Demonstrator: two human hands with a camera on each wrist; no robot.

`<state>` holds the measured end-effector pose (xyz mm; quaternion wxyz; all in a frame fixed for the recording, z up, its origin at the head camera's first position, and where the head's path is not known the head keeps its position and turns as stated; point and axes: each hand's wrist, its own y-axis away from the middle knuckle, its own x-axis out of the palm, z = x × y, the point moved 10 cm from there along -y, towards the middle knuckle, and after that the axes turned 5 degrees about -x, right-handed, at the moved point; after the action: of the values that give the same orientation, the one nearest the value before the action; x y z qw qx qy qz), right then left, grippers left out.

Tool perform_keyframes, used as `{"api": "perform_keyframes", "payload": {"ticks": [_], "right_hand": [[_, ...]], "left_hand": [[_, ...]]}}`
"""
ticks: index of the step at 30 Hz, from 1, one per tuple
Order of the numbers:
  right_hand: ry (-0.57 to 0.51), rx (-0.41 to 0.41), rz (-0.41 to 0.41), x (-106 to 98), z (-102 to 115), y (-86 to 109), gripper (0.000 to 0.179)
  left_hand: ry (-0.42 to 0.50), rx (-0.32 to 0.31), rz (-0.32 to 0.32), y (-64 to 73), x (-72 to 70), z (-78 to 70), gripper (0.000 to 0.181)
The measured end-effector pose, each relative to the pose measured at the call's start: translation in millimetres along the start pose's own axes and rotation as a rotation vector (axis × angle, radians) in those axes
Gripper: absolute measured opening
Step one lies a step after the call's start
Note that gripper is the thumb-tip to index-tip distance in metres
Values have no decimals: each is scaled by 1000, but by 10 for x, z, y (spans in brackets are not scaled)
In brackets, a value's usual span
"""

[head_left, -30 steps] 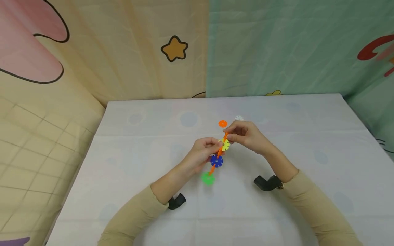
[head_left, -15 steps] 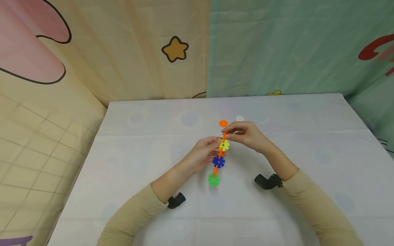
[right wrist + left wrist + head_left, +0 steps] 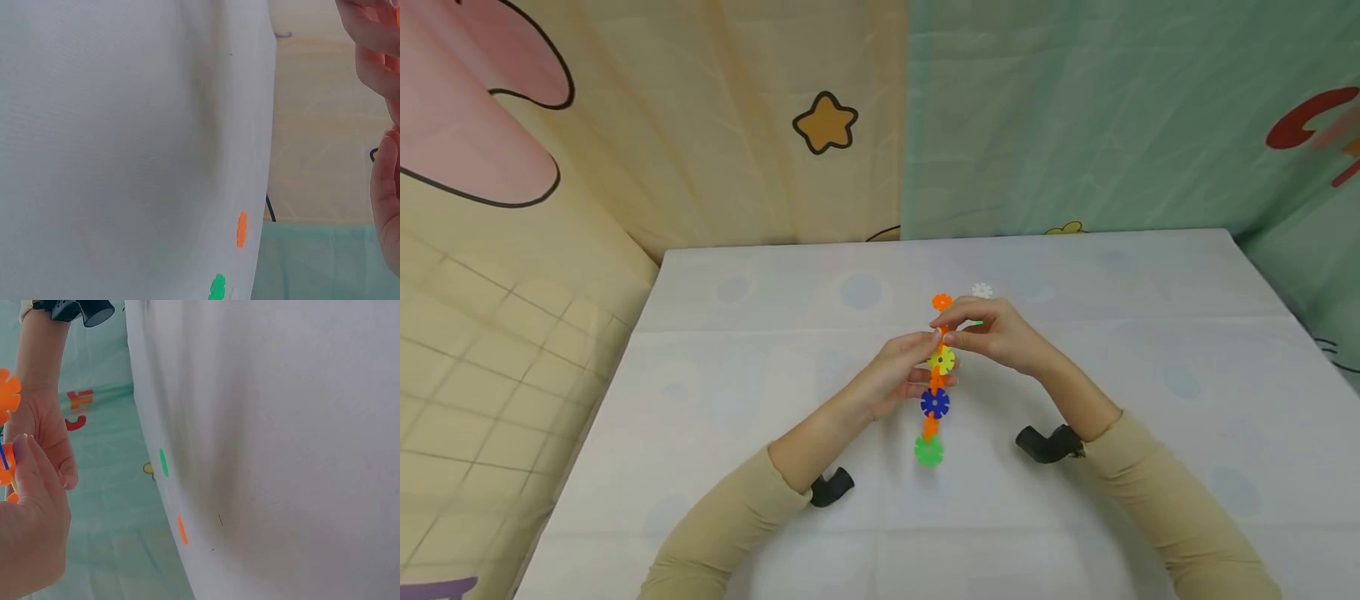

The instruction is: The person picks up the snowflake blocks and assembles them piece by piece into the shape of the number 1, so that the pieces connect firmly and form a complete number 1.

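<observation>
A chain of notched plastic discs hangs between my hands in the head view. Its yellow disc [image 3: 942, 360], blue disc [image 3: 935, 403] and green end disc [image 3: 928, 451] face the camera, with orange discs seen nearly edge-on between them. My left hand [image 3: 895, 375] pinches the chain by the yellow disc, thumb and index finger at its upper edge. Just above, my right hand [image 3: 996, 333] pinches the topmost orange disc, which its fingers mostly hide. The left wrist view catches an orange disc [image 3: 9, 397] at its left border, beside both hands.
Beyond the hands, a loose orange disc [image 3: 942, 302] and a white disc [image 3: 982, 290] lie on the white-covered table [image 3: 760, 375]. A green disc [image 3: 217, 287] lies near them, mostly hidden by my right hand in the head view. Patterned curtains stand behind the table.
The chain has turned from a slant to nearly upright in the head view, its green end shifting right and toward me. My right hand has moved slightly left, closer to my left fingertips.
</observation>
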<state>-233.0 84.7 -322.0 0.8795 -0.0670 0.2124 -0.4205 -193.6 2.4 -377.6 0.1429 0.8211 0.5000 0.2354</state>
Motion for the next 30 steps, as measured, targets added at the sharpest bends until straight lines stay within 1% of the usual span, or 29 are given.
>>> {"api": "perform_keyframes", "payload": {"ticks": [6,10,16,22,26,30], "right_hand": [[15,31,-1,-1,-33,16,20],[56,89,-22,-54,-103,35,23],[76,229,-127,-289,-316,101,28],[64,357,-227,-545,-570,209,33],[59,414,-264,-659,-673,269,38],[73,462,-282,-734,-764,310,37]], "left_hand": [[-10,-4,-11,-12,-18,25,47],[-19,11,-30,-18,-51,18,45],[-47,16,-82,-32,-131,-2,45],[-69,20,-93,-53,-158,-5,48],[-78,25,-103,-59,-173,-17,48],[-82,39,-111,-56,-186,-45,48]]}}
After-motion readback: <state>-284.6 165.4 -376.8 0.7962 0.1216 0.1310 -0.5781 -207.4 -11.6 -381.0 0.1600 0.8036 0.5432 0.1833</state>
